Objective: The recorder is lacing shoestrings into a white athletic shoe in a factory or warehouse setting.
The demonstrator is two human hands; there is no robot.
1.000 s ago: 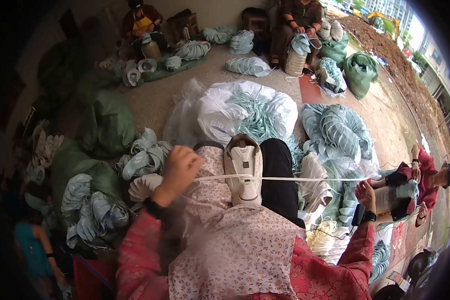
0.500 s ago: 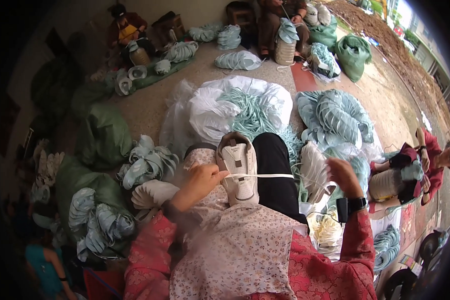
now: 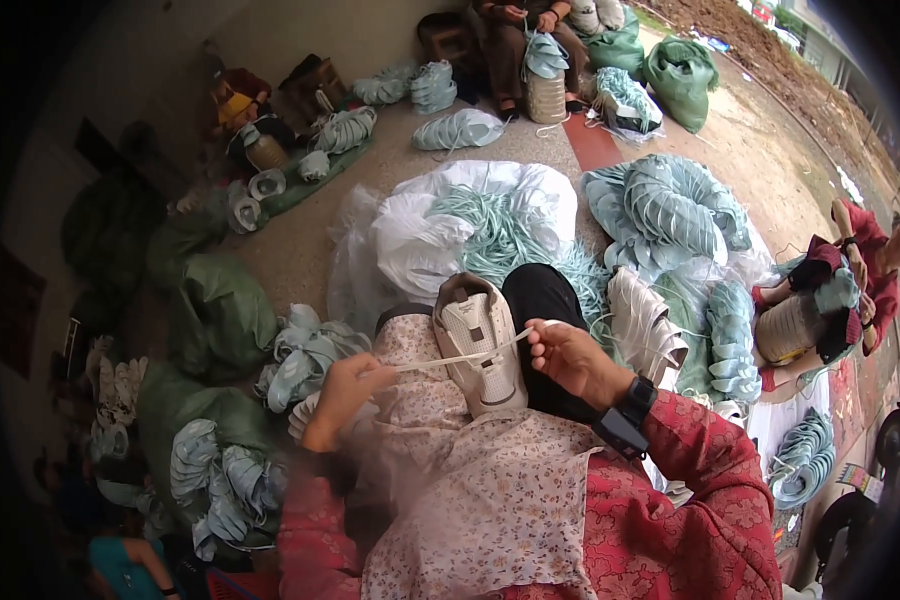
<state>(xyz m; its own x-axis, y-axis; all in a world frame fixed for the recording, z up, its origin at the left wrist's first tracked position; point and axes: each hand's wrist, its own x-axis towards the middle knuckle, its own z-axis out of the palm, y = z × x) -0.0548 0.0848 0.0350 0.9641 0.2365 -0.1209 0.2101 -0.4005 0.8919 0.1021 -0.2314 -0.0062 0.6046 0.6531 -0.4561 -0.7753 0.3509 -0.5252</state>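
A beige and white shoe upper (image 3: 487, 352) rests between my thighs, its collar pointing away from me. Across its front runs a white shoelace (image 3: 435, 363), stretched between both hands; whether it passes through eyelets is hard to make out. My left hand (image 3: 350, 393) pinches one end to the left of the upper, above the flowered apron (image 3: 480, 490). On the other side, slightly higher, my right hand (image 3: 575, 362) pinches the other end over my dark trouser leg (image 3: 545, 295).
Ahead lies a white plastic bag (image 3: 420, 235) with pale green laces (image 3: 485, 225). Stacked pale blue uppers (image 3: 670, 215) and white uppers (image 3: 642, 315) are at the right. Green sacks (image 3: 220, 310) stand left. A co-worker (image 3: 855, 275) sits close on the right; others sit farther back.
My right hand has come in from the far right toward the upper, with the lace end in its fingers. My left hand has moved left and down, drawing the lace out on that side.
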